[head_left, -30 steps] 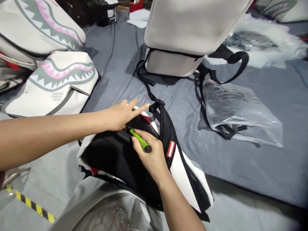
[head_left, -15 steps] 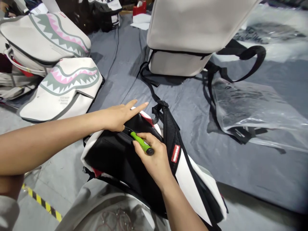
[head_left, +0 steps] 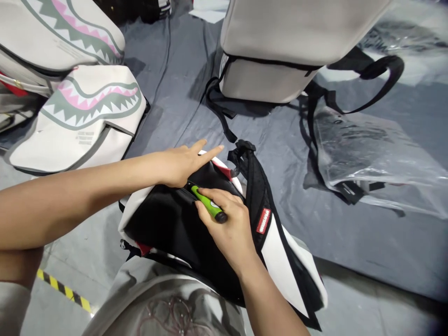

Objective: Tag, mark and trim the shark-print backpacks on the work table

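Observation:
A backpack (head_left: pixel 164 224) with a black underside, white panels and red trim lies across my lap and the table edge. My right hand (head_left: pixel 227 219) is closed round a green tool (head_left: pixel 209 204) with a black end cap; its dark tip points at the bag near my left fingers. On the bag's upper part rests my left hand (head_left: pixel 185 163), with two fingers stretched out and spread; the others curl down beside the tool's tip. A black shoulder strap (head_left: pixel 257 186) with a red label (head_left: pixel 263 220) runs right of my right hand.
Pale backpacks with a pink and grey zigzag print (head_left: pixel 94 105) lie at the left. A light grey backpack (head_left: pixel 273 77) stands at the back of the grey-covered table (head_left: pixel 280 154). At the right is a clear plastic bag (head_left: pixel 378 149) with black straps around it.
The view has tilted down slightly. Both hands keep their places on the bag, and the green tool remains in my right hand with its tip a little more hidden.

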### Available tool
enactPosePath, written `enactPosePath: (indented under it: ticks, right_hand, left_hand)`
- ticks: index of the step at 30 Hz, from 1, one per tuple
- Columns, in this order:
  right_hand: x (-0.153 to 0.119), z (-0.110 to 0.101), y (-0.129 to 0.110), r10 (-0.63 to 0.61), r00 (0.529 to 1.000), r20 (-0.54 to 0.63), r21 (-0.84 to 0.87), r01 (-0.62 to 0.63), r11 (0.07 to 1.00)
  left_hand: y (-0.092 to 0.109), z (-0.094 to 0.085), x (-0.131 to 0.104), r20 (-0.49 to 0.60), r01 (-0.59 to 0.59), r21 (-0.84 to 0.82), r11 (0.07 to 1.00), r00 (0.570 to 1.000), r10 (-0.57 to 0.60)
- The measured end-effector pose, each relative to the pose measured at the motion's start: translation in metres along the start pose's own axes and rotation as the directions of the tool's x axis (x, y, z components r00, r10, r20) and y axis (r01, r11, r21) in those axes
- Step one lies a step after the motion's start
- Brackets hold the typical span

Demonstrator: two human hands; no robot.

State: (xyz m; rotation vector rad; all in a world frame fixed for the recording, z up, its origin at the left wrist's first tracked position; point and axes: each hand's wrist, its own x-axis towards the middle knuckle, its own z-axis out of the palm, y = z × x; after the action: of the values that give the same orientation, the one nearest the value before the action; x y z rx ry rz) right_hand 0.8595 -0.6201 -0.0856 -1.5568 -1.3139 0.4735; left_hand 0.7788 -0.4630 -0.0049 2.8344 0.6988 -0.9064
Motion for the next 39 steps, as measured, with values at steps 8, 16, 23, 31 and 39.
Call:
enactPosePath:
  ticks: [8, 16, 23, 31, 39]
  right_hand:
    - [-0.004, -0.009, 0.002, 0.026, 0.999, 0.019, -0.015, -0.025, 1.000]
    - [-0.004, -0.004, 0.000, 0.062, 0.997, 0.036, 0.055, -0.064, 0.996]
    - [-0.008, -0.002, -0.003, 0.069, 0.997, -0.022, -0.038, -0.070, 0.997]
    - [-0.005, 0.009, -0.007, 0.122, 0.991, -0.050, 0.003, -0.122, 0.992]
    - [-0.002, 0.000, -0.009, 0.086, 0.996, 0.010, -0.028, -0.085, 0.996]
  left_hand:
    - [-0.001, 0.001, 0.003, -0.020, -0.008, -0.015, 1.000, 1.000, 0.008]
    - [-0.004, 0.004, 0.003, -0.047, -0.032, -0.042, 0.999, 0.998, 0.030]
    - [-0.005, 0.006, 0.006, -0.036, -0.026, -0.053, 0.998, 0.999, 0.025]
    - [-0.012, 0.011, 0.012, -0.071, -0.063, -0.086, 0.994, 0.996, 0.057]
    - [-0.011, 0.013, 0.014, -0.060, -0.059, -0.075, 0.995, 0.997, 0.054]
